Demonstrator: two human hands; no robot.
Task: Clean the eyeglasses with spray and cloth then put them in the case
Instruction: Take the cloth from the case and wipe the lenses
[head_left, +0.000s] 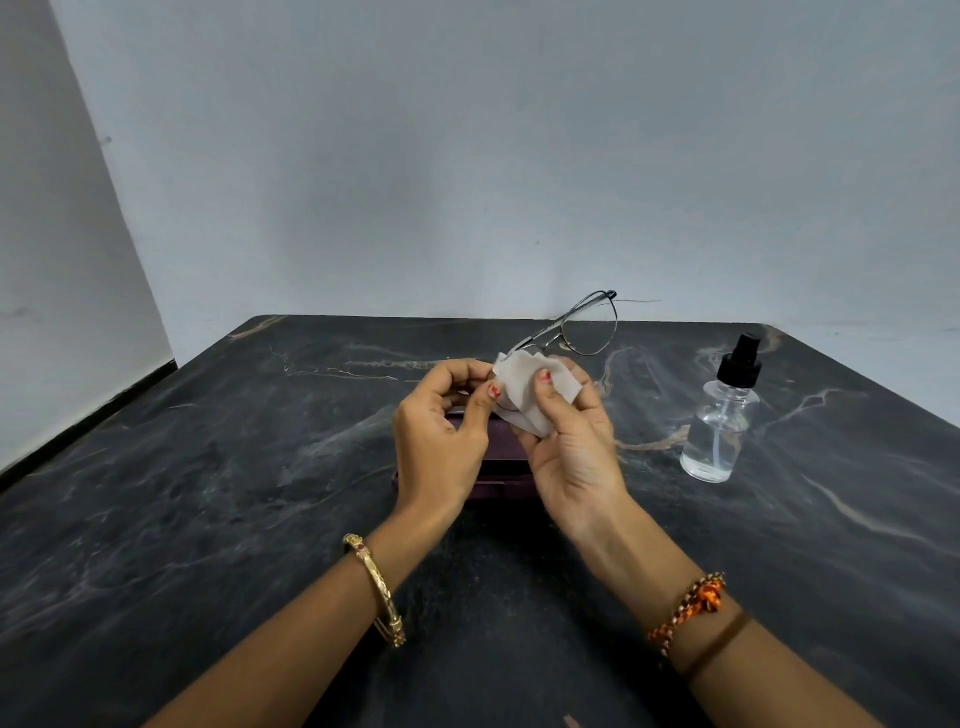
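Thin metal-framed eyeglasses are held up above the middle of the table, one lens sticking out to the upper right. The other lens is wrapped in a white cloth. My right hand pinches the cloth around that lens with thumb and fingers. My left hand grips the frame's near end beside the cloth, thumb against it. Under both hands lies the dark purple case, mostly hidden. The clear spray bottle with a black pump top stands upright to the right.
The dark marble-patterned table reaches to a grey wall at the back and a white wall on the left. Bangles are on my left wrist, and thread bands on my right wrist.
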